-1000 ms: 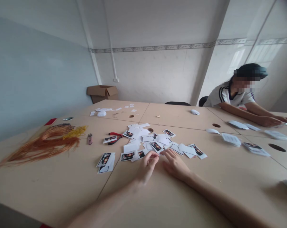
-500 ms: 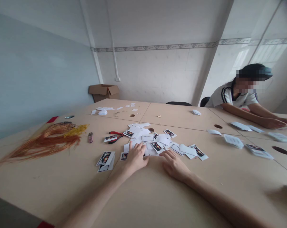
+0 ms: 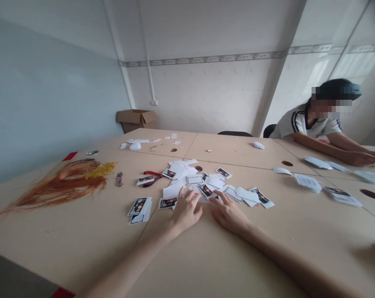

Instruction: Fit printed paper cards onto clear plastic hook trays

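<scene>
A loose heap of small white paper cards (image 3: pixel 182 170) lies on the table in front of me, some face down, some with dark printed pictures. My left hand (image 3: pixel 187 210) rests at the heap's near edge, its fingers apart and lightly bent over white cards. Close by on the right, my right hand (image 3: pixel 229 212) has its fingertips at the lower edge of a picture card (image 3: pixel 206 191). That hand is loosely open, and I see nothing gripped in either hand. Left of my left hand lies another picture card (image 3: pixel 168 202), partly under white paper.
Red-handled pliers (image 3: pixel 153 177), small pink-handled cutters (image 3: pixel 119 179) and a bundle of orange-brown strands (image 3: pixel 56 186) lie to the left. A small card pile (image 3: pixel 140 209) sits nearer. Card stacks (image 3: pixel 307 182) stand right, beside a seated person (image 3: pixel 299 120). A cardboard box (image 3: pixel 136 120) stands behind.
My left hand has slid right, closer to my right hand, uncovering more of the picture card on its left. My right hand has barely moved. The view has shifted slightly.
</scene>
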The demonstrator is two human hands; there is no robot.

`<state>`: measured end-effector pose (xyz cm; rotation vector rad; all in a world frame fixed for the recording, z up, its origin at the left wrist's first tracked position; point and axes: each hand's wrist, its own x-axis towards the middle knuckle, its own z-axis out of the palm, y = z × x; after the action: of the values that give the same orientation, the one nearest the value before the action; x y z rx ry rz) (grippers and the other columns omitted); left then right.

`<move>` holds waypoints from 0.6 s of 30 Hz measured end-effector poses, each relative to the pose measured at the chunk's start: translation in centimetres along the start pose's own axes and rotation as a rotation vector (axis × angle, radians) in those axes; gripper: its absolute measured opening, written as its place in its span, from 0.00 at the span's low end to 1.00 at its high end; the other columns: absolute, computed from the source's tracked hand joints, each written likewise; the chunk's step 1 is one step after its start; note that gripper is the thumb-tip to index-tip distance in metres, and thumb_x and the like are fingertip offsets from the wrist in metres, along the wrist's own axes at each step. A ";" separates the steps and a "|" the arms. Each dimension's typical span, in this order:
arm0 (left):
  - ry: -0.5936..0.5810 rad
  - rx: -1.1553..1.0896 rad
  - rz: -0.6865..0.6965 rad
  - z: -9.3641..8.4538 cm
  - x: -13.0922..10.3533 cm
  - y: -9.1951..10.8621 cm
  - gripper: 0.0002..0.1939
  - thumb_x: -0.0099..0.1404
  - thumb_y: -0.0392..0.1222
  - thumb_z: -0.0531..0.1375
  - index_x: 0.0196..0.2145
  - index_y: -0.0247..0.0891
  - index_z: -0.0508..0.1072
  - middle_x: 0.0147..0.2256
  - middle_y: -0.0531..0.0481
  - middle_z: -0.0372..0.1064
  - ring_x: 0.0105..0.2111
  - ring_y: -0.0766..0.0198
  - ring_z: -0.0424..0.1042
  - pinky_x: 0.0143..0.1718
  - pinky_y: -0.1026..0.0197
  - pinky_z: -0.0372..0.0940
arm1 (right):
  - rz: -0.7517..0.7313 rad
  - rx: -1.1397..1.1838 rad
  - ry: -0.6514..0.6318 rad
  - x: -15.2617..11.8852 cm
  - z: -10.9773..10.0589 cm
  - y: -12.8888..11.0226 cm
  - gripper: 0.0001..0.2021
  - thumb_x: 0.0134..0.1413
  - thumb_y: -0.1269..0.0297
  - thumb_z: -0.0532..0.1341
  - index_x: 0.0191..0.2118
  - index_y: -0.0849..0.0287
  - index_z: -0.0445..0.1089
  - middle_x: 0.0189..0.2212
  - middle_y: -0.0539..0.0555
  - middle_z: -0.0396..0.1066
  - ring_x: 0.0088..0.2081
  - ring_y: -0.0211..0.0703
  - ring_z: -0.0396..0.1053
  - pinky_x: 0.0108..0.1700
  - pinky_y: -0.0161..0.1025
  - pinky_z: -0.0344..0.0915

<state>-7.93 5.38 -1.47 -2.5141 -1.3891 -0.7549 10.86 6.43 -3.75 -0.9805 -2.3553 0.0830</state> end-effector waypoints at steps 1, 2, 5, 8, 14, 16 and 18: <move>0.006 -0.008 0.006 0.0 0.0 0.1 0.11 0.55 0.35 0.52 0.38 0.39 0.64 0.37 0.48 0.64 0.41 0.59 0.63 0.54 0.46 0.45 | -0.010 -0.003 -0.004 0.0 0.0 0.0 0.17 0.48 0.72 0.52 0.47 0.60 0.60 0.51 0.61 0.51 0.49 0.48 0.56 0.49 0.48 0.58; 0.009 -0.014 0.011 0.0 0.0 0.1 0.11 0.55 0.35 0.52 0.37 0.39 0.65 0.37 0.48 0.64 0.41 0.59 0.63 0.54 0.46 0.45 | -0.023 -0.006 -0.006 0.0 0.0 0.0 0.16 0.49 0.72 0.52 0.46 0.60 0.61 0.52 0.61 0.51 0.50 0.48 0.56 0.50 0.48 0.57; -0.005 -0.034 0.026 0.0 0.1 0.2 0.10 0.54 0.34 0.52 0.37 0.38 0.65 0.38 0.48 0.64 0.40 0.60 0.63 0.53 0.48 0.47 | -0.046 -0.008 0.001 0.1 0.0 0.1 0.14 0.50 0.71 0.52 0.45 0.60 0.62 0.53 0.61 0.52 0.51 0.48 0.54 0.50 0.47 0.57; -0.037 -0.056 0.041 0.0 0.0 0.2 0.10 0.54 0.33 0.52 0.36 0.38 0.66 0.38 0.48 0.64 0.40 0.60 0.64 0.53 0.48 0.48 | -0.047 -0.006 -0.007 0.1 0.0 0.1 0.15 0.51 0.70 0.52 0.47 0.60 0.61 0.51 0.60 0.55 0.50 0.47 0.56 0.49 0.47 0.58; -0.051 -0.065 0.034 -0.3 0.0 0.4 0.11 0.54 0.33 0.52 0.37 0.39 0.66 0.39 0.48 0.64 0.41 0.59 0.63 0.54 0.47 0.45 | -0.044 0.025 -0.019 0.0 0.0 0.1 0.16 0.52 0.70 0.51 0.48 0.60 0.60 0.50 0.61 0.57 0.48 0.46 0.60 0.47 0.45 0.61; -0.051 -0.069 0.030 -0.2 0.0 0.4 0.12 0.54 0.33 0.52 0.37 0.39 0.66 0.40 0.47 0.64 0.41 0.59 0.63 0.54 0.47 0.46 | -0.051 0.044 -0.030 0.0 0.0 0.2 0.16 0.52 0.71 0.50 0.48 0.61 0.59 0.50 0.61 0.57 0.47 0.45 0.61 0.47 0.44 0.61; -0.061 -0.073 0.030 -0.1 0.0 0.3 0.12 0.54 0.33 0.52 0.37 0.39 0.67 0.41 0.47 0.64 0.42 0.59 0.63 0.53 0.48 0.47 | -0.059 0.059 -0.044 0.0 0.1 0.2 0.17 0.52 0.71 0.50 0.49 0.62 0.59 0.50 0.61 0.57 0.47 0.45 0.61 0.47 0.43 0.61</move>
<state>-7.74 5.17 -1.39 -2.6284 -1.3629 -0.7432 10.96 6.62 -3.93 -0.8894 -2.4060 0.1517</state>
